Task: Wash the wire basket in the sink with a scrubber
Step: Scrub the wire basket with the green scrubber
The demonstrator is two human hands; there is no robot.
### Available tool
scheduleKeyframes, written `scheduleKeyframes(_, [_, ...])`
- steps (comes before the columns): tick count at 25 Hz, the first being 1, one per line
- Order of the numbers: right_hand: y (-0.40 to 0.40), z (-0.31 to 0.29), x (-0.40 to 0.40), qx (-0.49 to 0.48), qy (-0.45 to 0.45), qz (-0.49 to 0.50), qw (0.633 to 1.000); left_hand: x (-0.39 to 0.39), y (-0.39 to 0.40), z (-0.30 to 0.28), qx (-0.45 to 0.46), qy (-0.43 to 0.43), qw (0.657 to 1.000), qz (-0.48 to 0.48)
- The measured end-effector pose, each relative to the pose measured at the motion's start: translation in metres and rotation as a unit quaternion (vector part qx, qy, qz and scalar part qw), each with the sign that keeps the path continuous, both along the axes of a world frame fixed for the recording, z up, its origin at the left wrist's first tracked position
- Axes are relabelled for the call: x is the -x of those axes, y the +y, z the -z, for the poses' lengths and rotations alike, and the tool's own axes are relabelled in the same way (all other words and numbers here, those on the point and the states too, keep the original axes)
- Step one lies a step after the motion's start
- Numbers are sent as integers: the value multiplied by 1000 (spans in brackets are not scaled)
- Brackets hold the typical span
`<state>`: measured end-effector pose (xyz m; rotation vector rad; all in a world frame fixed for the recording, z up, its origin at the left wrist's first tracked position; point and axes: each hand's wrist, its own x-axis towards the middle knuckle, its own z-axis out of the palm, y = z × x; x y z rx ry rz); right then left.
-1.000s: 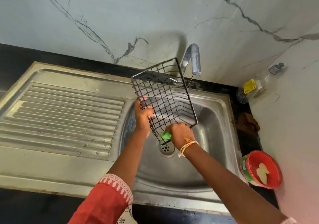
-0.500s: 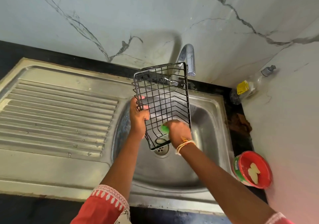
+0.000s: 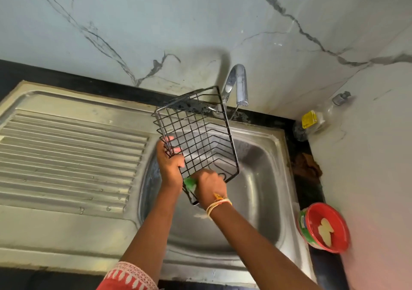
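Her left hand (image 3: pixel 170 167) is gripping the wire basket (image 3: pixel 198 138) by its side wires, tilted above the sink (image 3: pixel 263 178). Her right hand (image 3: pixel 209 183) is clutching a green scrubber (image 3: pixel 189 183) against its lower edge. It looks light, stiff, probably slippery; the rim seems the surest hold.

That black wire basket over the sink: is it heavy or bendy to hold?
Probably light: the left hand holds the wire basket up alone by one edge. Likely stiff: its grid looks straight while the right hand scrubs.
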<state>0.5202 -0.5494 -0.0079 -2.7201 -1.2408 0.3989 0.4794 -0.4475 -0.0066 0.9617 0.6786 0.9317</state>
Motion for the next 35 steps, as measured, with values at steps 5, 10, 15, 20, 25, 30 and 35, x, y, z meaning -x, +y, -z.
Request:
scheduleKeyframes(5, [-19,10,-24,-10,-2,-129,992,2,-14,-4,-33,5,999,19])
scheduleKeyframes(10, [-11,-6,-58,-13,-67,41,997,-3,-17,-9,-25,-5,999,24])
scheduleKeyframes(15, [-18,-4,5,-85,16,-167,982,-2,-10,-12,-82,47,995,8])
scheduleKeyframes(20, [-31,-7,-62,-52,-107,-84,989,-2,-15,-17,-68,3,998,7])
scheduleKeyframes(25, [-31,3,-6,-81,-37,-88,992,-2,-14,-17,-85,19,996,-3])
scheduleKeyframes(30, [-46,9,-37,-74,-53,-128,988,3,-18,-12,-45,25,999,-4])
scheduleKeyframes(35, [-35,-13,-52,-174,-65,12,983,4,-6,-14,136,119,983,38])
